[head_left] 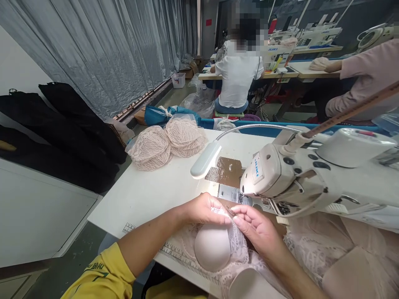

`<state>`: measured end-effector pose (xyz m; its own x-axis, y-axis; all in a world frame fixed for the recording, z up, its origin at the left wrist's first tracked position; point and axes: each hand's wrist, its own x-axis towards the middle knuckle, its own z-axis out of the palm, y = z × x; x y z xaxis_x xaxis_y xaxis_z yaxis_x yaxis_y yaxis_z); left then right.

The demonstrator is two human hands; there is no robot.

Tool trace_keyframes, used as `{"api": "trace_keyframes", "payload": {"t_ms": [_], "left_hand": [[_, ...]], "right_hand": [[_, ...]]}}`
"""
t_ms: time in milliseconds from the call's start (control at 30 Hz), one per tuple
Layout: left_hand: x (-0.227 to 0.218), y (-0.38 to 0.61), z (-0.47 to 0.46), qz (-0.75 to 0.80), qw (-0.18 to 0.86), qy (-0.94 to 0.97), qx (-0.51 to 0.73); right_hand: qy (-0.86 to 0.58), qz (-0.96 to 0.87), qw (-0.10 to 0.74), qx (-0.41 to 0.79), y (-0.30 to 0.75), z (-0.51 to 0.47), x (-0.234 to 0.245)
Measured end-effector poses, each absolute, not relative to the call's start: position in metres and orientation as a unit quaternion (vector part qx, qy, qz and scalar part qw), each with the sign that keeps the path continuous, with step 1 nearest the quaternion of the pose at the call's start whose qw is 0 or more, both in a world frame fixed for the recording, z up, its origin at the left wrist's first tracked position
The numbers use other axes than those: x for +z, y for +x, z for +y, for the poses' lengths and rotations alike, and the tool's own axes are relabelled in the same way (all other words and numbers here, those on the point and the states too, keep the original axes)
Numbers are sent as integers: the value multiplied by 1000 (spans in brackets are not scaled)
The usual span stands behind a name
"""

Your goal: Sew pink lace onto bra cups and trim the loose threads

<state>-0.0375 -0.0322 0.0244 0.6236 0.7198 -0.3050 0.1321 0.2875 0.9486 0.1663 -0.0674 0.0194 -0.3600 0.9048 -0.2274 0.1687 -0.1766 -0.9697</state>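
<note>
One white table (124, 203) stretches across my head view, with a sewing machine (271, 170) on its right side. A heap of lace cloth (352, 249) lies beside the right forearm. I see the lace bra (213, 247) at the table's near edge, in front of the machine, a smooth cup facing up. Two piles of lace cups (151, 147) sit toward the far left, and a lamp (204, 162) hangs over the table. The left hand (207, 209) grips the bra's upper edge; the right hand (257, 224) pinches it close by — narrow, thumb against fingers. Between them shows a metal piece (230, 211) — too small to identify.
</note>
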Motion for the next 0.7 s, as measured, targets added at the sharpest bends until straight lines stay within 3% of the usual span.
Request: {"api": "trace_keyframes", "payload": {"t_ms": [267,533,700], "left_hand": [[32,-64,-18,363,669,640,107],[36,-64,-21,370,619,671,172],[28,-52,-27,365,664,621,201]], "right_hand": [[-467,-556,246,642,164,-67,17],[-449,-551,258,654,161,-68,14],[-462,-577,266,619,162,-67,19]]}}
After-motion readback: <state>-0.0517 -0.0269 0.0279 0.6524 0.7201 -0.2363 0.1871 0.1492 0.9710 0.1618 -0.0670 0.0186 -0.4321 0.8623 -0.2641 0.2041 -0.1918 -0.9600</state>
